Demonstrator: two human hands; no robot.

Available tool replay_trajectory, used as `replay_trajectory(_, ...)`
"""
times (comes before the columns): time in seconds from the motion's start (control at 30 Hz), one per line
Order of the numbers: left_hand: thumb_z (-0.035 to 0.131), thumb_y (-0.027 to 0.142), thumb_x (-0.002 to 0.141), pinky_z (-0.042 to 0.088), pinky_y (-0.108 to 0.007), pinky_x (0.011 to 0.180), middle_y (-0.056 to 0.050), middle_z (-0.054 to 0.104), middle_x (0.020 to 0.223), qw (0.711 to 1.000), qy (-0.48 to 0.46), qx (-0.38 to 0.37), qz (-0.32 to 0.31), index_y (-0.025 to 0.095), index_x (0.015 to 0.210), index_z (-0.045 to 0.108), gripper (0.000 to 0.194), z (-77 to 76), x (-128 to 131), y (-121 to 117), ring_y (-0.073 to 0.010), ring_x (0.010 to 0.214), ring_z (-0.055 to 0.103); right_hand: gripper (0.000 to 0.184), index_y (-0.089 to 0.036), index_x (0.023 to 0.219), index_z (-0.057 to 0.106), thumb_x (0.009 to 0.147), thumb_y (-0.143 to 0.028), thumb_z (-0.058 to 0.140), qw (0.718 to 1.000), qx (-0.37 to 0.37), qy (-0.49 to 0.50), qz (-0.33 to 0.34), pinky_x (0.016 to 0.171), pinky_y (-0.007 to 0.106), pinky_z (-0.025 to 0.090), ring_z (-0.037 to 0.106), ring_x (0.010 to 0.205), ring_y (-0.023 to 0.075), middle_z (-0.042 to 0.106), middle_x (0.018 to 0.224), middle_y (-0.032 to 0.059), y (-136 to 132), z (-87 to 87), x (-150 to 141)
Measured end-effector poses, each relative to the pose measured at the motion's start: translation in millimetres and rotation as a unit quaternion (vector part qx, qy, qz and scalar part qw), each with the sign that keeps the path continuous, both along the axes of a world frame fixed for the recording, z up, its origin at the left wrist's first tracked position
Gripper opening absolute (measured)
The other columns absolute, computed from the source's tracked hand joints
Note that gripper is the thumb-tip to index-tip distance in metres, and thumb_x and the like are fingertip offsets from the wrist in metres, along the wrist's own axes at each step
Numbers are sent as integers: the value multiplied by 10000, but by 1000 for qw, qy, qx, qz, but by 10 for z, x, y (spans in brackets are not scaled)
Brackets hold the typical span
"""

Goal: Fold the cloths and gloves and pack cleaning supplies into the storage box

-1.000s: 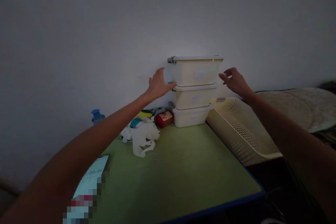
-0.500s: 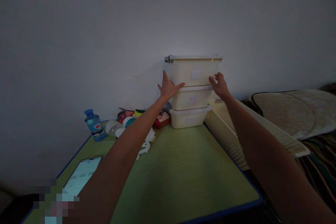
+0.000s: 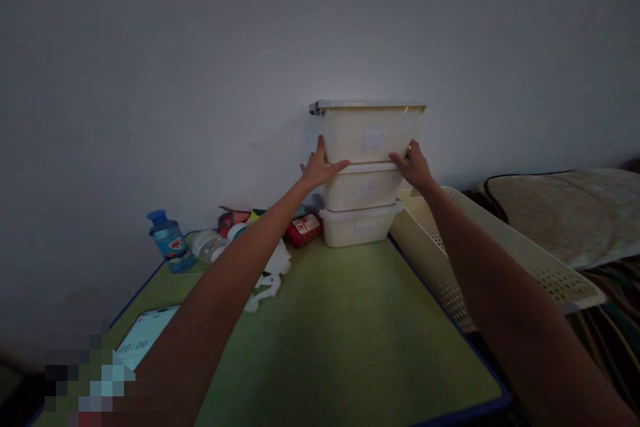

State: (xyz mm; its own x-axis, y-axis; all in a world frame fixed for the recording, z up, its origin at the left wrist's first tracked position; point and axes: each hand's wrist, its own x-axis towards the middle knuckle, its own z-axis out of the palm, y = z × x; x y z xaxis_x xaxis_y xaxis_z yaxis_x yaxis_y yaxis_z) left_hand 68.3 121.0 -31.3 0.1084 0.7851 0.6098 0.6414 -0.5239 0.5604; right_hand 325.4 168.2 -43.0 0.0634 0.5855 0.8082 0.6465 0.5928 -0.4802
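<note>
Three cream lidded plastic boxes stand stacked against the wall at the back of a green table. My left hand presses the left lower corner of the top box, thumb under its front edge. My right hand grips the box's right lower corner, fingers curled on it. The top box sits slightly raised and askew over the middle box; the bottom box rests on the table.
A perforated cream basket leans off the table's right edge. Left of the stack lie a red can, a white cloth, small bottles and a blue-capped water bottle. A lit phone lies front left. Bedding is at the right.
Both hands moved in from beside the stack and closed on the top box's lower corners. The top box has lifted slightly. The camera view shifted a little.
</note>
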Motion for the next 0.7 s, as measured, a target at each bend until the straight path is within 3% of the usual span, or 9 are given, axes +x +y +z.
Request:
replay_trajectory(0.13,613,535,673,57,-586,1053,-128,294,1446,999,-2,-44,2,219,1422,-43,1045,47,1,-61,-312,1337,237,753,-173,1187,393,650,-676,553,999,15,19,27,847,501,457,580,983,314,605,1078,164,9,-27,-5)
replay_trajectory(0.3,561,539,707,48,-629,1028,-142,375,1400,998,35,-42,31,193,1422,-39,996,79,10,-129,-328,1297,314,654,-167,1003,531,633,-706,542,998,55,7,19,814,495,470,592,910,306,627,993,154,-14,-31,-14)
replay_trajectory(0.57,620,515,672,34,-615,1036,-156,460,1334,998,21,-4,63,199,1423,18,1013,75,28,-93,-331,1258,377,671,-164,1041,541,577,-636,649,995,60,65,52,825,461,494,605,937,284,629,1049,145,-121,-1,-119)
replay_trajectory(0.7,681,453,616,10,-618,1038,-136,433,1361,996,5,32,84,212,1423,43,1057,117,42,-114,-339,1277,348,661,-154,1020,559,581,-639,645,995,63,67,30,803,460,505,614,917,287,641,1021,146,-167,36,-158)
